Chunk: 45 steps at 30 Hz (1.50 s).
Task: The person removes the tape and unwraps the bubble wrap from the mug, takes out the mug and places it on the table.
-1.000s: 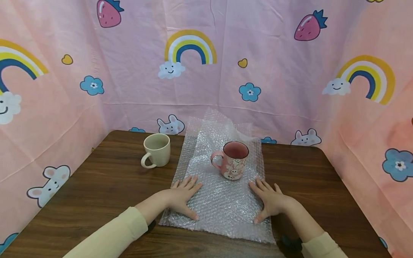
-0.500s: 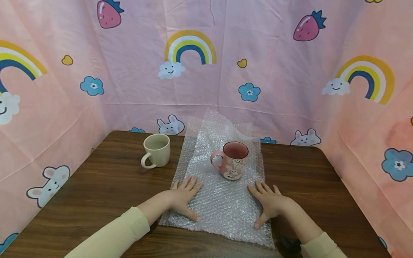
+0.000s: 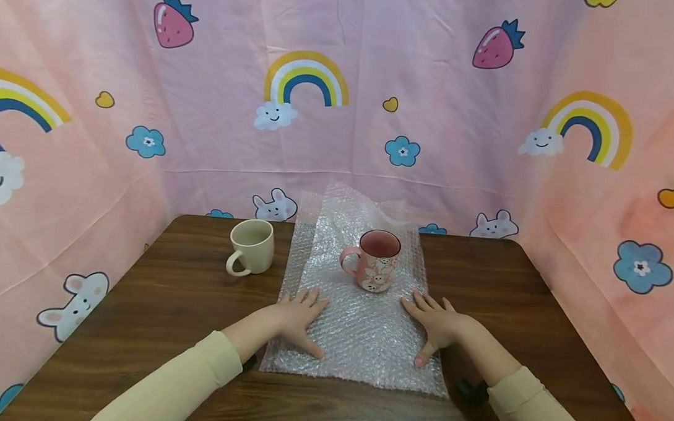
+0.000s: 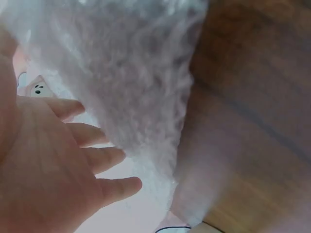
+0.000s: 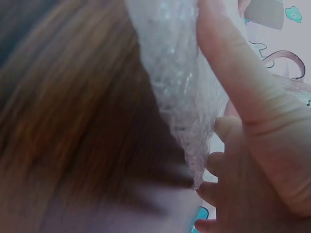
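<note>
A pink mug (image 3: pixel 378 264) with a white floral and ghost-face pattern stands upright on a sheet of bubble wrap (image 3: pixel 360 341), its handle pointing left. My left hand (image 3: pixel 300 321) rests palm down on the wrap's left side, fingers spread. On the right side of the wrap lies my right hand (image 3: pixel 436 325), also spread, its fingertips a little short of the mug. Neither hand grips anything. In the left wrist view the straight fingers (image 4: pixel 104 160) reach along the wrap. The right wrist view has the thumb (image 5: pixel 233 63) extended over it.
A cream mug (image 3: pixel 252 248) stands upright on the dark wooden table (image 3: pixel 199 317), left of the wrap, handle toward the front left. Behind and at both sides hangs a pink printed cloth (image 3: pixel 370 50). The wrap's far end leans up against it.
The head view has shifted slightly, so everything sits a little further left in it. Both hands and both mugs keep their places on the table and wrap.
</note>
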Motion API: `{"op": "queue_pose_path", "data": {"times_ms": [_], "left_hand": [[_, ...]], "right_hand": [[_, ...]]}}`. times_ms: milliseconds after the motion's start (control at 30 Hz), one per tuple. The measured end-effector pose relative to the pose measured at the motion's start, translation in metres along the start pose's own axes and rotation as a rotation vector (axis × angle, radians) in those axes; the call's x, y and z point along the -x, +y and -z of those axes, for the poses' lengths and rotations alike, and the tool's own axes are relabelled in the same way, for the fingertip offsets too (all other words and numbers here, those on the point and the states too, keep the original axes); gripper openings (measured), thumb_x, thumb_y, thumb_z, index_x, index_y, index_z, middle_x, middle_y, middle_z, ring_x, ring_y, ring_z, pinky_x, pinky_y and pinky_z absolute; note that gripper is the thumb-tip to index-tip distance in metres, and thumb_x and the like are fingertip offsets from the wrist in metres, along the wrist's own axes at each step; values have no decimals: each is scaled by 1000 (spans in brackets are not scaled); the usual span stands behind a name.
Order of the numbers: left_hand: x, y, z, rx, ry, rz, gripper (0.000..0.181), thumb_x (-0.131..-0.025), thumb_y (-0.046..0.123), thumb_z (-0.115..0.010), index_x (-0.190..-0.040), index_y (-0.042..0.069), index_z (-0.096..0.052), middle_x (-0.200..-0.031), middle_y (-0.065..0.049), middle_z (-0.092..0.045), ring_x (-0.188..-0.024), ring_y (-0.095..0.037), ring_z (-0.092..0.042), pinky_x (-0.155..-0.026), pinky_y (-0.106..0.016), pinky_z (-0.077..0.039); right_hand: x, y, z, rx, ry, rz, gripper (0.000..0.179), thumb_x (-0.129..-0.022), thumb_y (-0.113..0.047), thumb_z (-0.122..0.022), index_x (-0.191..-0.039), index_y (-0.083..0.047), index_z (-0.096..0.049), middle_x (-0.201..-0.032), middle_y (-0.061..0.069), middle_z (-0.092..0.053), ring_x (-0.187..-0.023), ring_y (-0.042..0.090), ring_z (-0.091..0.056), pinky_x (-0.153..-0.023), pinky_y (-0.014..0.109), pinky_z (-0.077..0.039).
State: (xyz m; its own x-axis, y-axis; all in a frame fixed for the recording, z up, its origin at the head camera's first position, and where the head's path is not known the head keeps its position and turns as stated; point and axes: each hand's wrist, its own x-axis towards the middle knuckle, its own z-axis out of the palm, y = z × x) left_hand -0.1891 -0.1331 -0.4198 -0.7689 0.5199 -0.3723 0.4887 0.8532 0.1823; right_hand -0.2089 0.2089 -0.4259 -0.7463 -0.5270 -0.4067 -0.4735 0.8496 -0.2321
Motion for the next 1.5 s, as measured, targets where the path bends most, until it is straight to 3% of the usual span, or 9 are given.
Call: {"op": "queue_pose_path", "data": {"times_ms": [133, 233, 333, 500, 633, 833, 1033, 1500], "left_hand": [[-4, -5, 8, 7, 38, -23, 88, -80, 60, -68, -148, 14, -37, -154, -17, -25, -139, -39, -24, -106, -64, -19], [-8, -11, 16, 75, 102, -71, 65, -88, 45, -66, -140, 11, -50, -142, -13, -47, -129, -33, -43, -104, -54, -32], [-11, -14, 27, 204, 161, -116, 48, -93, 32, -62, -132, 4, -56, -127, -12, -60, -116, -28, -56, -95, -44, -44], [-18, -14, 46, 407, 248, -157, 43, -97, 25, -57, -132, 0, -55, -115, -12, -65, -103, -25, -63, -84, -40, -51], [-24, -10, 58, 547, 318, -114, 45, -98, 26, -55, -137, 3, -50, -109, -10, -67, -96, -23, -64, -78, -38, -52], [-41, -4, 66, 743, 417, -6, 48, -100, 34, -52, -136, 3, -48, -100, -16, -69, -88, -33, -67, -76, -40, -53], [-57, -3, 66, 821, 408, 97, 55, -98, 50, -46, -131, 7, -53, -96, -14, -70, -82, -31, -68, -71, -47, -53], [-72, 12, 66, 916, 353, 116, 67, -97, 58, -38, -134, 3, -50, -95, -17, -68, -84, -39, -67, -71, -52, -53]], "right_hand": [[0, 2, 2, 3, -10, -19, 129, -54, -63, -81, -154, -14, -16, -157, 21, -4, -142, 41, -4, -106, 66, 0], [0, 4, 4, 5, -13, -22, 129, -54, -62, -81, -154, -14, -16, -157, 22, -5, -142, 41, -4, -106, 66, -1], [0, 5, 5, 9, -26, -26, 129, -55, -63, -80, -154, -14, -15, -157, 21, -4, -142, 40, -4, -106, 66, -2], [-1, 6, 6, 7, -46, -27, 129, -55, -63, -80, -154, -14, -14, -157, 22, -3, -142, 40, -3, -106, 66, -2], [-2, 3, 6, 0, -52, -21, 129, -56, -61, -81, -154, -12, -14, -157, 22, -2, -142, 40, -2, -106, 67, -4], [-3, 0, 7, 20, -60, -21, 128, -57, -60, -82, -154, -11, -14, -157, 22, -2, -143, 40, -2, -106, 67, -7], [-3, -1, 8, 6, -60, -24, 128, -57, -59, -82, -154, -11, -14, -157, 22, -2, -142, 41, -2, -106, 67, -5], [-1, -5, 10, 0, -71, -30, 126, -59, -55, -83, -154, -10, -14, -157, 24, -1, -142, 42, 0, -106, 67, -5]]}}
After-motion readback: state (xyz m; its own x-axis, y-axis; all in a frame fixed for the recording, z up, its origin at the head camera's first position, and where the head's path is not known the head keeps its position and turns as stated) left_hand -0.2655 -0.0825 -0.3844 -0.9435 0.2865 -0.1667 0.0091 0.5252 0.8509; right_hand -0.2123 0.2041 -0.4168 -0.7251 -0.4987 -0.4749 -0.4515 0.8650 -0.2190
